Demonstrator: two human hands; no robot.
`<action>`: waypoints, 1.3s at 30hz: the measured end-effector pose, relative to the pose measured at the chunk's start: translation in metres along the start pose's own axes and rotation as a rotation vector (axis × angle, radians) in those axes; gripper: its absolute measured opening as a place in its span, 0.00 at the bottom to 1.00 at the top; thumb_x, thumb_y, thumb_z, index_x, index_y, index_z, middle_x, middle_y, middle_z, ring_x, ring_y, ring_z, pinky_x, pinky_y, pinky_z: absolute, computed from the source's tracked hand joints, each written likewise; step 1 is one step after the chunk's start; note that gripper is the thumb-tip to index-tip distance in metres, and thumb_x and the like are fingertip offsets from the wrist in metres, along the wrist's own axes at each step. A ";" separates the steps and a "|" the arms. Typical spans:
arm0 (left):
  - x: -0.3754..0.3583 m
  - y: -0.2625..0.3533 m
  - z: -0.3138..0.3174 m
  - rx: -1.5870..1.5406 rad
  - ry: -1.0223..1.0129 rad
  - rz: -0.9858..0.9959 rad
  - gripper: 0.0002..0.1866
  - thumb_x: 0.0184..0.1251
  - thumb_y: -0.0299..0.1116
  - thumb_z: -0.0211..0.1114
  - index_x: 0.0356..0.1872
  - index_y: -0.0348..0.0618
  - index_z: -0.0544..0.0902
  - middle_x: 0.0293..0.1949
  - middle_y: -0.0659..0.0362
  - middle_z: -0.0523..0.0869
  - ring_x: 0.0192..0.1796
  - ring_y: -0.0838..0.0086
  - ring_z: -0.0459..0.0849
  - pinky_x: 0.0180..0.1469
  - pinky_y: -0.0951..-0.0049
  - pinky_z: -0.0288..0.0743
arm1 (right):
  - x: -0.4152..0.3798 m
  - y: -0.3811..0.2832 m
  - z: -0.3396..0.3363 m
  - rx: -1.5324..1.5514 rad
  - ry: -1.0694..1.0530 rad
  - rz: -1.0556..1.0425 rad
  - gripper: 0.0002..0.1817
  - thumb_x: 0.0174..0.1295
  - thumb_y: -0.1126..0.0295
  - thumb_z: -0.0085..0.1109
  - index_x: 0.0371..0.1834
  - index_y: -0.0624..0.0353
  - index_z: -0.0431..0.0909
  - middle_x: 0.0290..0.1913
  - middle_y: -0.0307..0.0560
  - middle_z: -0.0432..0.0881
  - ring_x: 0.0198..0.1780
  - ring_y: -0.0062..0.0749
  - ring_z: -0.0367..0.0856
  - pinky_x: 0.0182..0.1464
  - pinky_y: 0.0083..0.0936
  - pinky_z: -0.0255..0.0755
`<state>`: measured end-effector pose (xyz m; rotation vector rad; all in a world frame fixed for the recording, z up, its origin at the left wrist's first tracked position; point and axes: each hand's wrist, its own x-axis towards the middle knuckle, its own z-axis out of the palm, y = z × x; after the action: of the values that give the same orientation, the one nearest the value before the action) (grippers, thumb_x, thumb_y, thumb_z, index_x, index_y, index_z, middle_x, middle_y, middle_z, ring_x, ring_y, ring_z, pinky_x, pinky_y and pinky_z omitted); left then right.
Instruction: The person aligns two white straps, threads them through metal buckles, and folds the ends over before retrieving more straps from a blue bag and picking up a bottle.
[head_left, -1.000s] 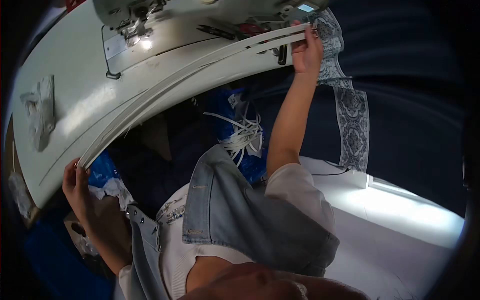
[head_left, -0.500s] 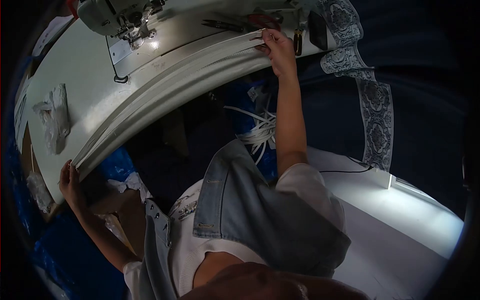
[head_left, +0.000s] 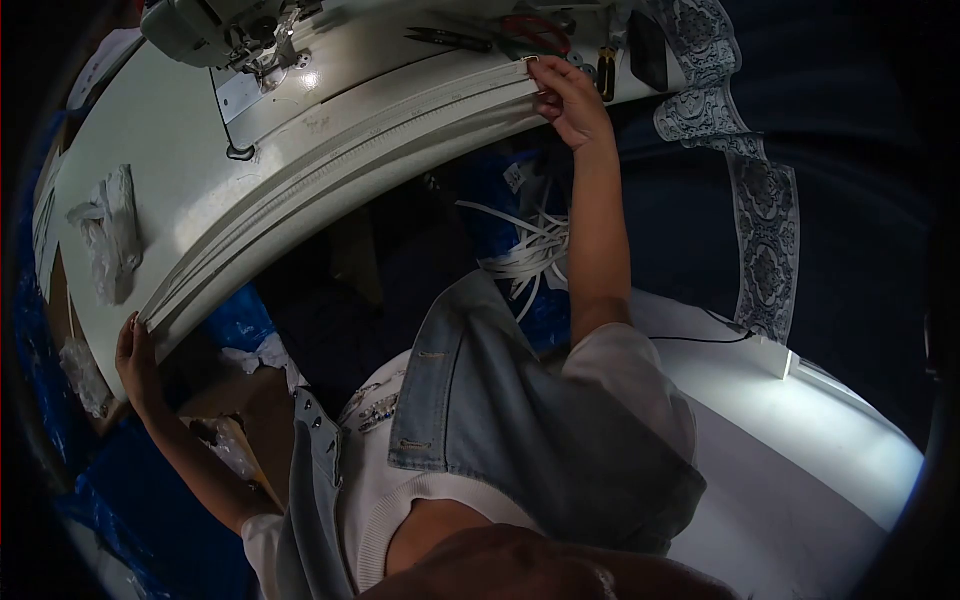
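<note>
Several long white strips [head_left: 340, 175] lie stretched along the near edge of the white sewing table [head_left: 150, 150]. My right hand [head_left: 568, 100] pinches their right end near the table's right side. My left hand [head_left: 135, 355] grips the left end at the table's lower left edge. The strips run taut between both hands. A sewing machine [head_left: 215, 28] stands at the back of the table, with its needle plate [head_left: 262, 78] behind the strips.
Scissors with red handles [head_left: 535, 30] and black snips [head_left: 450, 40] lie at the table's back right. A crumpled white cloth [head_left: 105, 240] rests on the left. Patterned lace trim [head_left: 765, 215] hangs on the right. Loose white strips [head_left: 525, 250] pile under the table by a blue bag [head_left: 240, 318].
My right hand moved left along the table, from the lace trim toward the scissors. The separate strips have come together into one tight bundle, and my left hand slid a little lower left.
</note>
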<state>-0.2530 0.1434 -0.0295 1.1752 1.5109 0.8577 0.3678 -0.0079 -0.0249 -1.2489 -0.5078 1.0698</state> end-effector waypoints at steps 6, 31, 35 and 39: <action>0.033 -0.029 -0.050 -0.260 -0.094 -0.123 0.08 0.62 0.33 0.56 0.40 0.44 0.75 0.29 0.70 0.76 0.27 0.88 0.70 0.31 0.87 0.65 | -0.008 -0.011 -0.004 0.097 -0.180 0.071 0.04 0.57 0.69 0.54 0.33 0.55 0.75 0.20 0.28 0.68 0.19 0.09 0.60 0.19 0.09 0.52; -0.042 0.070 0.028 -0.203 -0.248 0.109 0.10 0.56 0.34 0.63 0.37 0.41 0.78 0.30 0.64 0.78 0.33 0.83 0.73 0.39 0.82 0.69 | 0.017 -0.041 -0.119 0.085 -0.447 0.083 0.21 0.62 0.63 0.45 0.55 0.62 0.64 0.53 0.47 0.69 0.52 0.36 0.67 0.53 0.36 0.59; -0.049 0.075 0.034 -0.204 -0.256 0.157 0.11 0.55 0.34 0.63 0.36 0.40 0.78 0.29 0.64 0.78 0.32 0.83 0.74 0.37 0.83 0.70 | 0.010 -0.047 -0.117 -0.027 -0.283 0.011 0.21 0.62 0.62 0.45 0.56 0.62 0.64 0.54 0.47 0.68 0.53 0.37 0.67 0.53 0.36 0.60; -0.055 0.084 0.039 -0.231 -0.295 0.180 0.11 0.55 0.34 0.64 0.36 0.40 0.78 0.28 0.64 0.78 0.31 0.83 0.74 0.37 0.83 0.70 | 0.011 -0.048 -0.115 -0.083 -0.289 -0.001 0.22 0.62 0.61 0.44 0.56 0.63 0.63 0.54 0.48 0.68 0.52 0.37 0.68 0.53 0.35 0.60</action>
<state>-0.1920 0.1120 0.0537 1.2166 1.0511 0.9074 0.4839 -0.0550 -0.0166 -1.1709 -0.7792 1.2471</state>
